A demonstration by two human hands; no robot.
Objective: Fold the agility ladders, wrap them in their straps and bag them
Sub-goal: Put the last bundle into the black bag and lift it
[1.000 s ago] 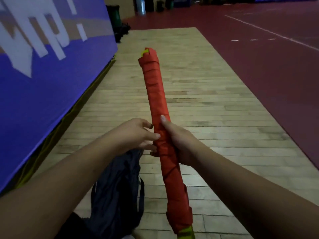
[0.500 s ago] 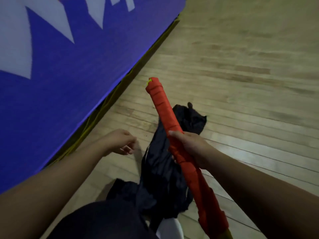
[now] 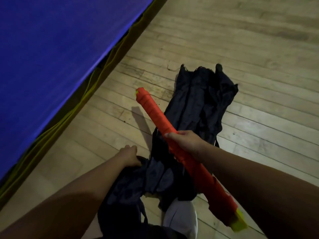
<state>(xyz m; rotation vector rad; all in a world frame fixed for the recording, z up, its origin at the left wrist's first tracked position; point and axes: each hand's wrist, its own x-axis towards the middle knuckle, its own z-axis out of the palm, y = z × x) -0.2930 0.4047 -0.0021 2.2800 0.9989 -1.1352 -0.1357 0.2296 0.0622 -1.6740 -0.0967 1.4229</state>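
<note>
Head view is showing the right hand (image 3: 188,144) gripping the long orange strap-wrapped ladder bundle (image 3: 155,112) at mid-length, slanting above the dark fabric bag (image 3: 198,104) on the wooden floor (image 3: 259,66). The left hand (image 3: 129,155) is clutching the bag's near edge; holding that opening wide should be easing the bundle in.

Left hand (image 3: 128,155) left wrapped ladder (image 3: 155,116), dropped to black bag (image 3: 198,104), now gripping its near edge.
</note>
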